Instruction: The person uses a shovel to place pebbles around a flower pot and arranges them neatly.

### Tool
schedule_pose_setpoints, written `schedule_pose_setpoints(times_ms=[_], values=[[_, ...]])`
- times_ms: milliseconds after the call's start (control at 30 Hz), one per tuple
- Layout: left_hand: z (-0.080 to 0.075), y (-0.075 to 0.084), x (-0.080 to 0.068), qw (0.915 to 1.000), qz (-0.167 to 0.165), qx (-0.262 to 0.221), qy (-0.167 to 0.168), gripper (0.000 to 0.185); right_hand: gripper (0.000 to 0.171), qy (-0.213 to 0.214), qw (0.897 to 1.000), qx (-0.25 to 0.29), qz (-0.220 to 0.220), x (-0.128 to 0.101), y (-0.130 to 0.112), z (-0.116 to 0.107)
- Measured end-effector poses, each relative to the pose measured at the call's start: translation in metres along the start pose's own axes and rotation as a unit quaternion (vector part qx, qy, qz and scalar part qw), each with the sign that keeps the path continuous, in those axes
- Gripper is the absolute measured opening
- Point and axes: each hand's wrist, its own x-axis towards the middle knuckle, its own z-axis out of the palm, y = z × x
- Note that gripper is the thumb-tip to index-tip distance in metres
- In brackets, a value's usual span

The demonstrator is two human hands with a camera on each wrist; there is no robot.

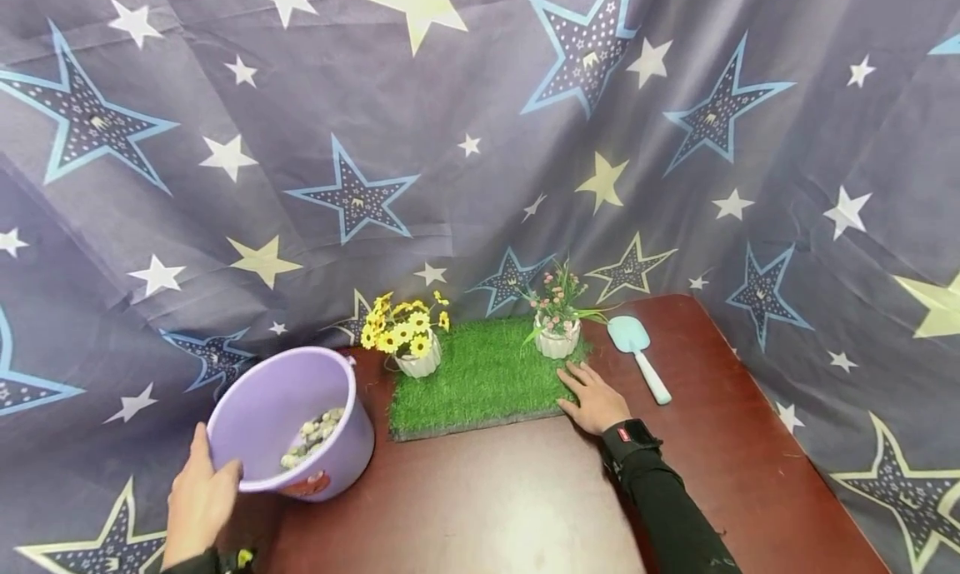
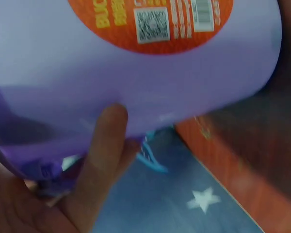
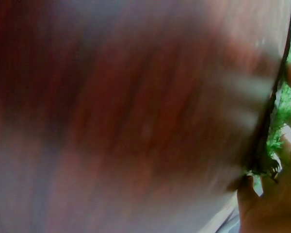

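Note:
My left hand (image 1: 201, 501) holds the near left side of a purple bucket (image 1: 352, 453). In the left wrist view one finger (image 2: 109, 133) lies along the bucket's outer wall, below an orange label (image 2: 155, 29) with a printed code. Small pale and dark pebbles (image 1: 313, 436) lie inside the bucket. With its fingers spread, my right hand (image 1: 596, 401) rests at the front right corner of a green artificial grass mat (image 1: 483, 382). Its fingertips touch the grass edge in the right wrist view. A white pot of pink flowers (image 1: 557, 341) stands on the mat just beyond that hand.
On the mat's left end, a white pot (image 1: 420, 359) holds yellow flowers (image 1: 401, 328). A light blue scoop with a white handle (image 1: 651, 378) lies right of the mat on the reddish-brown table (image 1: 480, 507). Star-patterned grey cloth (image 1: 465, 207) hangs behind and beside the table.

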Motion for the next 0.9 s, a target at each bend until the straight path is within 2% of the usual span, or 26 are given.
schedule_pose_setpoints(times_ms=[133,233,367,467,567,633,733,900], values=[[0.000,-0.023,-0.026,0.9999,-0.013,0.001,-0.010,0.093,0.062,-0.003,1.000,0.006,0.000,-0.005,-0.002,0.001],[-0.003,-0.033,-0.038,0.9999,-0.012,-0.001,-0.008,0.094,0.062,-0.002,1.000,0.003,-0.004,-0.004,-0.003,0.000],[-0.001,-0.034,-0.046,0.9987,0.050,0.007,0.005,0.093,0.061,0.004,1.000,0.007,0.000,-0.002,-0.002,-0.001],[0.005,-0.032,-0.053,0.9940,0.107,0.008,0.023,0.094,0.062,-0.008,1.000,0.004,0.004,-0.001,-0.002,-0.002],[0.010,-0.029,-0.061,0.9897,0.137,0.006,0.042,0.096,0.062,-0.019,1.000,-0.001,0.003,0.000,-0.003,-0.002],[0.015,-0.024,-0.066,0.9863,0.156,0.003,0.053,0.098,0.062,-0.017,1.000,0.002,0.002,0.000,-0.004,-0.002],[0.025,-0.008,-0.073,0.9837,0.170,-0.008,0.059,0.098,0.062,-0.008,1.000,0.007,0.001,0.002,-0.004,-0.001],[0.057,0.037,-0.088,0.9783,0.192,-0.052,0.057,0.094,0.064,-0.015,1.000,0.003,0.003,0.001,0.001,0.002]])
